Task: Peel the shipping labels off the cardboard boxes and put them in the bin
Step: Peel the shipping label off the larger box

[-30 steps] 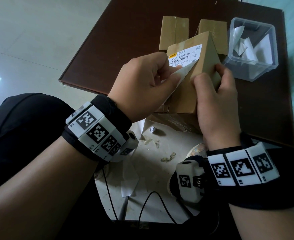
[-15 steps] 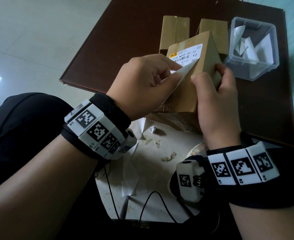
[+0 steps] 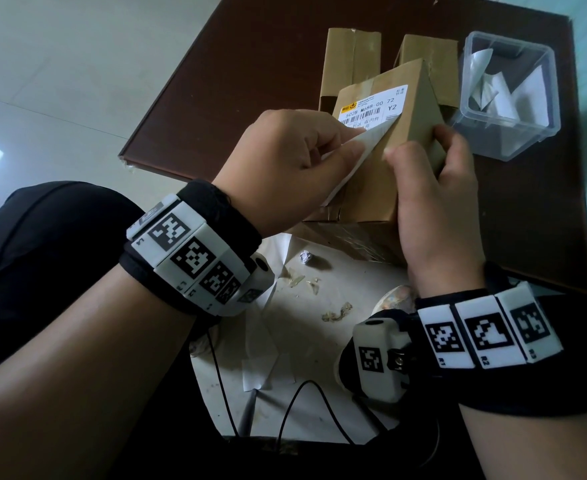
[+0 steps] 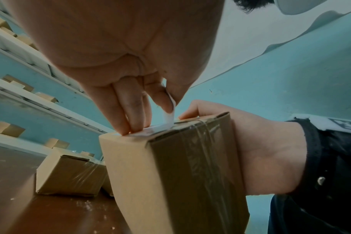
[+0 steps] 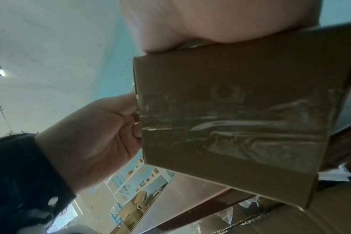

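Three cardboard boxes are present on the dark brown table (image 3: 236,81). The near box (image 3: 371,188) stands tilted at the table's near edge, at the centre of the head view. The right hand (image 3: 437,202) grips this box from its 3 o'clock side, thumb on the upper face and fingers curled round the far side.

The shipping label (image 3: 375,110) remains stuck over the far part of the box's upper face; barcode and print legible. Its near portion is lifted clear, white underside showing. The left hand (image 3: 285,161) pinches that lifted flap (image 3: 354,157) between thumb and forefinger, at 9 o'clock of the label. In the left wrist view the remaining fingers (image 4: 130,114) of this hand are extended, tips touching the box top beside the label (image 4: 160,128); the flap rises between thumb and finger.

Two further boxes, the left rear box (image 3: 351,67) and the right rear box (image 3: 430,64), stand at 12 o'clock of the near box, just behind it. Neither shows a label from here.

The bin (image 3: 510,98), a clear plastic tub, sits at 2 o'clock of the near box, near the right rear box. White peeled labels (image 3: 506,91) lie inside it.

On the floor at 6 o'clock, between the forearms: paper scraps (image 3: 337,311) and a black cable (image 3: 306,403).
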Tool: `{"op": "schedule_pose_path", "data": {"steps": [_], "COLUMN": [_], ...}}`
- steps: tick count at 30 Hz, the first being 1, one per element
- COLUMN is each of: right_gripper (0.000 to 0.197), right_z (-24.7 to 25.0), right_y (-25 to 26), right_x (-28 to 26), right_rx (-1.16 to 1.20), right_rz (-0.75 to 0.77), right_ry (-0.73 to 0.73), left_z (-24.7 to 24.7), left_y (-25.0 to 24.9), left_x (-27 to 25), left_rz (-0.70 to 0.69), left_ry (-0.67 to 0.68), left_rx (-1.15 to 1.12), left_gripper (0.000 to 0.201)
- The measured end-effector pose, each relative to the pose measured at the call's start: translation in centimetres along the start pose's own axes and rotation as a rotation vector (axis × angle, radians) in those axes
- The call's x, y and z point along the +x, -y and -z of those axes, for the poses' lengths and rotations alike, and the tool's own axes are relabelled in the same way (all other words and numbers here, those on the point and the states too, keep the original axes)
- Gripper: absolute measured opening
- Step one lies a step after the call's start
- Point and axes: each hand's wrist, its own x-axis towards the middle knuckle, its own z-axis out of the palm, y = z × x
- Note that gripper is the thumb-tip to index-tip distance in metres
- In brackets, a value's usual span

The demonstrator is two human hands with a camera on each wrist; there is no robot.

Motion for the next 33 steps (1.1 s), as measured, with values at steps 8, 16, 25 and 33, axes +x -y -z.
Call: {"op": "schedule_pose_path", "data": {"steps": [8,16,25,33], "right_gripper": [0.063,0.072,0.062,0.060], "right_z": [0.08,-0.03,0.10,0.02], "right_y": [0.08,0.25,0.07,0.15], "right_x": [-0.04,-0.06,0.06,0.03], "right_rx": [0.016,0.017,0.014,0.007], "right_rz": [-0.002,0.000,0.000,-0.013], "right_ry": [0.009,0.021,0.010,0.002], "left_z": [-0.05,-0.01,-0.08,0.01], "left_y": [-0.13,-0.19,-0.15,-0.15], "left_x": [-0.14,-0.21,-0.24,-0.21], "left_rz": [-0.004,0.032,0.046,0.047], "left_ry": [0.000,-0.016,-0.022,-0.003], "left_rx": [-0.022,-0.004,-0.009,-0.001], "left_gripper": [0.041,0.046,0.044,0.042]}}
